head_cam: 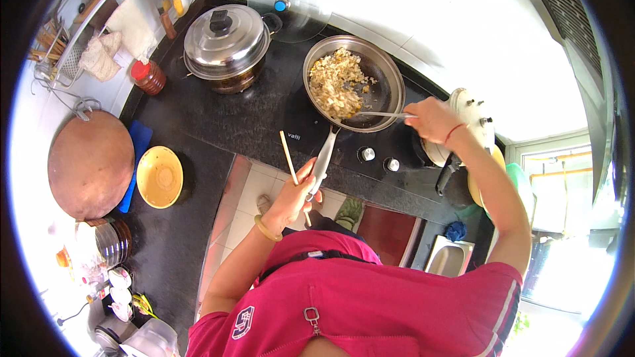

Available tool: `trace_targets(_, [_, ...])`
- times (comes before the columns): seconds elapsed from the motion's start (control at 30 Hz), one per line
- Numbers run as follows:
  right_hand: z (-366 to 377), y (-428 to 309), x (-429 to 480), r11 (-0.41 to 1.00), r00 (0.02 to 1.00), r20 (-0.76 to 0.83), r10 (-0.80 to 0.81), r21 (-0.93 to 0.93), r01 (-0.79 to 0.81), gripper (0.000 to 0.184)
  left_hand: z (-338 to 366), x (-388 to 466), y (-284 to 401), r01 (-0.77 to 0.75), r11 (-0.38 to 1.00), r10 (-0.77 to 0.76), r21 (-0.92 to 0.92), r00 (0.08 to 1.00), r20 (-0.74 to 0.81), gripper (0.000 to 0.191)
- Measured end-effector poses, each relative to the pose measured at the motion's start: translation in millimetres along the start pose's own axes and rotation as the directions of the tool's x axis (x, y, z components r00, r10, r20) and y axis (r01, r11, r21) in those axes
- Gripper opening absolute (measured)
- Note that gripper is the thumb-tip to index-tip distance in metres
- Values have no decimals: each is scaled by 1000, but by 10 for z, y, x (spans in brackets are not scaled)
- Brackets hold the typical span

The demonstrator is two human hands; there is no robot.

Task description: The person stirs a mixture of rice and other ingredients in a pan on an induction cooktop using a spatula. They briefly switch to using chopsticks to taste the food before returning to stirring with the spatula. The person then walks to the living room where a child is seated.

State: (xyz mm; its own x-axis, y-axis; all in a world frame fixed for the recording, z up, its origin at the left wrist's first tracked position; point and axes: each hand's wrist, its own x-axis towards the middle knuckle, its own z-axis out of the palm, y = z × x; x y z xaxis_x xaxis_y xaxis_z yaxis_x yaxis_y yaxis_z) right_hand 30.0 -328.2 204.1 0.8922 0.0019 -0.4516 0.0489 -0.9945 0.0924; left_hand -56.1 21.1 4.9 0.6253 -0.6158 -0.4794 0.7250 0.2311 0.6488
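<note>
A frying pan point(389, 89) stands on the black cooktop with fried rice point(335, 82) heaped mostly in its left half. My left hand point(295, 196) is closed around the end of the pan's handle point(325, 158) and also holds a light wooden chopstick point(287, 151), which slants up past the handle. Over the pan's right rim, my right hand point(432, 119) grips a thin metal utensil point(382, 114). Its working end is at the lower edge of the rice, partly hidden, so its kind is unclear.
A lidded steel pot point(225, 44) stands left of the pan, with a glass lid point(302, 20) behind. Another pan with a black handle point(448, 174) is at right. A yellow bowl point(159, 177), a round board point(92, 166) and a red-lidded jar point(149, 78) sit left. The sink point(449, 258) is lower right.
</note>
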Motion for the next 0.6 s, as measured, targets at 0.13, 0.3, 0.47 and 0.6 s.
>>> trace_targets(0.13, [497,82,108,973,989,-146,-31,224,64,28,28,4,40,8,1000,-9,26,1000,19,57])
trace_targets(0.3, [66,247,68,800,962,189,200,536,-271,39,-24,41,16,19,1000,-20,19,1000,16,57])
trace_targets(0.47, [-274,337,-30,879,934,289,209,363,-309,46,-48,73,-49,-9,1000,9,12,999,42,58])
trace_targets(0.6, [-526,-43,111,959,945,321,67,241,-150,45,-77,52,-64,-17,1000,16,11,998,56,59])
